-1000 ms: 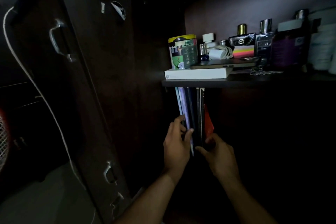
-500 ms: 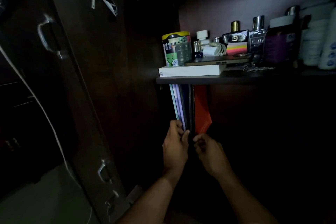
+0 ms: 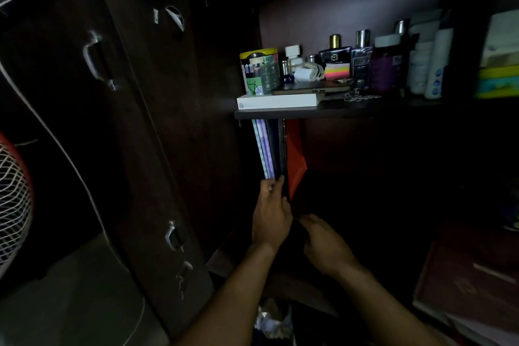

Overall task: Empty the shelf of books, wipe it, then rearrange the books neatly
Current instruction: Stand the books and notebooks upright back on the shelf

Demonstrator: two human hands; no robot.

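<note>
The room is dim, lit only faintly at the far right. A tall dark brown wooden cupboard door (image 3: 134, 126) with curved silver metal handles (image 3: 94, 57) stands open on the left. Beside it hangs a thin white cord (image 3: 64, 149), and a white wire fan grille (image 3: 12, 199) shows at the left edge. A pale grey floor (image 3: 70, 303) lies near.
</note>
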